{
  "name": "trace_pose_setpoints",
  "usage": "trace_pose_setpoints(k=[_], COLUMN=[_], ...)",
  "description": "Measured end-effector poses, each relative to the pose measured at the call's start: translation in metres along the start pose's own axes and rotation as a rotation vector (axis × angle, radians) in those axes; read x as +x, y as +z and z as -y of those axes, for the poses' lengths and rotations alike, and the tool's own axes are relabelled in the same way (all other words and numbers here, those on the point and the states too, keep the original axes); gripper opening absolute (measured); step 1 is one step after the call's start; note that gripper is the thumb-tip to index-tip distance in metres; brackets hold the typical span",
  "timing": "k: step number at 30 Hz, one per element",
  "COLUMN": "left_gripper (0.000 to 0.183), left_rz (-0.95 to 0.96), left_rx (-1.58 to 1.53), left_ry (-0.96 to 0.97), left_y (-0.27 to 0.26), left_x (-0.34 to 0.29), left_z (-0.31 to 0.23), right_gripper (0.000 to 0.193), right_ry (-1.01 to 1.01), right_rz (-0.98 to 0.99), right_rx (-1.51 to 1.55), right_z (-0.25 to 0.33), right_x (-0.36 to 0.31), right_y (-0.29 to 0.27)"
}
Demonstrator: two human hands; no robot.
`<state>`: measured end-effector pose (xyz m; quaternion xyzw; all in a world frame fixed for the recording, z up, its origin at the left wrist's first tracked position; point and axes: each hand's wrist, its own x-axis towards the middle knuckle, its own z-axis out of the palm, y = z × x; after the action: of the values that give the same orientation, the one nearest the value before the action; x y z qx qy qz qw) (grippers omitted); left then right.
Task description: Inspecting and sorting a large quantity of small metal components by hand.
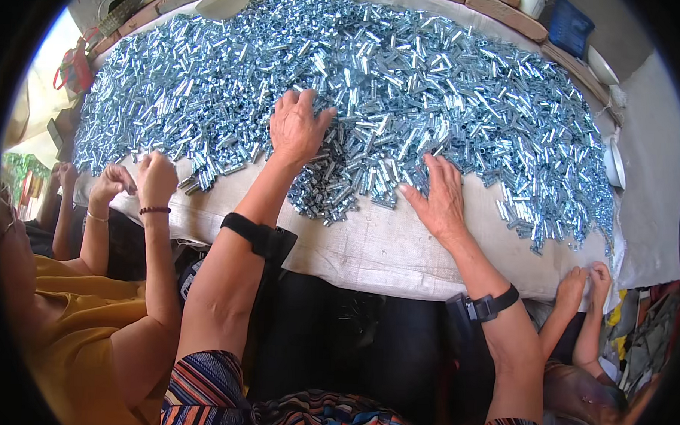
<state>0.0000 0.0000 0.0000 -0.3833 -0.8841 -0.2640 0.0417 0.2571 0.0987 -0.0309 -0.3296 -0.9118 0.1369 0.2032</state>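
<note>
A broad heap of small shiny metal tubes [412, 73] lies spread over a pale cloth-covered table [368, 251]. My left hand [296, 128] reaches well into the middle of the heap, thumb apart from the fingers, whose tips touch or hide among the pieces. Nearer to me, my right hand [439, 197] rests at the heap's front edge with its fingers spread and the thumb pointing left. No held piece shows in either hand. Between the two hands lies a darker clump of short pieces [322, 186], jutting toward me onto the cloth.
To my left, a person in a mustard top [88, 338] works at the same edge, with another person's hands beyond. A co-worker's hands [584, 285] are at the right edge. Bricks [508, 14] line the far side, near a blue basket [570, 26] and white bowls [615, 164].
</note>
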Motion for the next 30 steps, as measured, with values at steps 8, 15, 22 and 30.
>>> trace_pose_setpoints(k=[8, 15, 22, 30], left_gripper=[0.065, 0.06, 0.05, 0.045], left_rz=[-0.167, 0.031, -0.009, 0.114], left_rx=[-0.034, -0.137, -0.162, -0.231], left_ry=[0.271, 0.325, 0.363, 0.504], left_y=[0.015, 0.007, 0.011, -0.004], left_x=[-0.001, -0.034, -0.042, -0.083], left_z=[0.001, -0.02, -0.029, -0.035], right_gripper=[0.07, 0.068, 0.067, 0.059], right_ry=[-0.014, -0.207, -0.128, -0.235], right_rz=[0.061, 0.037, 0.001, -0.04], right_rx=[0.101, 0.214, 0.131, 0.201], right_z=[0.021, 0.033, 0.037, 0.039], right_x=[0.056, 0.036, 0.041, -0.002], right_y=[0.005, 0.012, 0.012, 0.001])
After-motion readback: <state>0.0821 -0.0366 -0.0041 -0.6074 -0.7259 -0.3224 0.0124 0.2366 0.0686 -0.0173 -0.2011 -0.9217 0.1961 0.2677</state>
